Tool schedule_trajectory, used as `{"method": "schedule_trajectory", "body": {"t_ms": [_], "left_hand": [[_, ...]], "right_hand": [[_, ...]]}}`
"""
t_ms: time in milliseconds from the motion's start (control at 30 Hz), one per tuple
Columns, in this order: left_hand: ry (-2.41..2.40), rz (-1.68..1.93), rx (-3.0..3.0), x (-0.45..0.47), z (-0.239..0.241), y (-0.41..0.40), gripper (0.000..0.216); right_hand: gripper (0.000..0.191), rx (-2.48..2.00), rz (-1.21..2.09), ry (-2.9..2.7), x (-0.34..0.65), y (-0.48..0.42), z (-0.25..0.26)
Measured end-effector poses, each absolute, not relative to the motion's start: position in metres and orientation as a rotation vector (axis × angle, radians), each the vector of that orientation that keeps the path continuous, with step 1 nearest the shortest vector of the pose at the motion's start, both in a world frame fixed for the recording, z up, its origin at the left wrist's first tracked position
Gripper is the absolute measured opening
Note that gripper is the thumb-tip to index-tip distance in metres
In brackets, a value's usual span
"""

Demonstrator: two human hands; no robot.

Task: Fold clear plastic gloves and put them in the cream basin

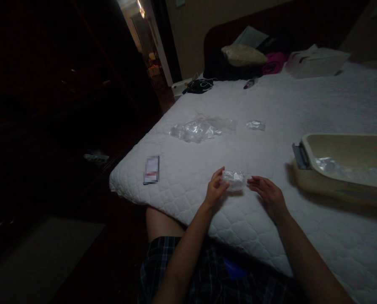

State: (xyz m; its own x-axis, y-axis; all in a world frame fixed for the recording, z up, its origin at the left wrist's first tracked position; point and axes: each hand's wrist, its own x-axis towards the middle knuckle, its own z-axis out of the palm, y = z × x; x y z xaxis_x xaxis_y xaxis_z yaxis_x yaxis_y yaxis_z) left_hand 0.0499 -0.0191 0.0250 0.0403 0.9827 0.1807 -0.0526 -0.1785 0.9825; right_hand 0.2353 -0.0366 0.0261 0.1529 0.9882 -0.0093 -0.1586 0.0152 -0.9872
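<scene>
Just above the white quilted bed (182, 177), a small clear plastic packet (234, 180) is gripped at its left end by my left hand (216, 188), thumb in front and fingers behind. It looks folded or rolled; whether anything is inside it I cannot make out. My right hand (268, 193) is at the packet's right end with fingers stretched out, apart from it or barely touching. Beyond the hands lie a large crumpled clear plastic bag (197, 128) and a smaller clear plastic piece (255, 125).
A cream plastic bin (337, 183) with a grey latch stands at the right, clear plastic inside. A phone-like object (151, 170) lies near the bed's left corner. Toward the headboard are a pillow (243, 55), a magenta roll (273, 63), a white box (318, 62) and a dark bag with cords (198, 86).
</scene>
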Motion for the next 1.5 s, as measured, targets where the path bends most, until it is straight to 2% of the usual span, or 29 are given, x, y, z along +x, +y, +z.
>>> {"method": "schedule_trajectory", "body": {"t_ms": [133, 233, 433, 833, 1200, 1333, 1500], "left_hand": [[0.897, 1.219, 0.981, 0.066, 0.024, -0.019, 0.037], [0.893, 1.131, 0.950, 0.075, 0.023, -0.022, 0.043], [0.916, 1.035, 0.926, 0.075, 0.026, -0.022, 0.048], [0.966, 1.071, 0.945, 0.078, 0.017, -0.018, 0.040], [1.068, 1.069, 1.057, 0.075, 0.023, -0.024, 0.036], [1.032, 1.065, 0.990, 0.074, 0.023, -0.028, 0.036], [1.050, 1.058, 0.937, 0.076, 0.024, -0.028, 0.034]], "right_hand": [[0.041, -1.129, 1.256, -0.949, 0.237, -0.035, 0.023], [0.043, -1.201, 1.249, -0.957, 0.236, -0.032, 0.021], [0.036, -1.376, 1.099, -1.081, 0.231, -0.031, 0.025], [0.043, -1.391, 1.067, -1.091, 0.229, -0.033, 0.032], [0.039, -1.379, 1.074, -1.109, 0.230, -0.034, 0.038], [0.038, -1.378, 0.969, -1.110, 0.248, -0.035, 0.063], [0.037, -1.501, 0.670, -1.212, 0.316, -0.038, 0.141]]}}
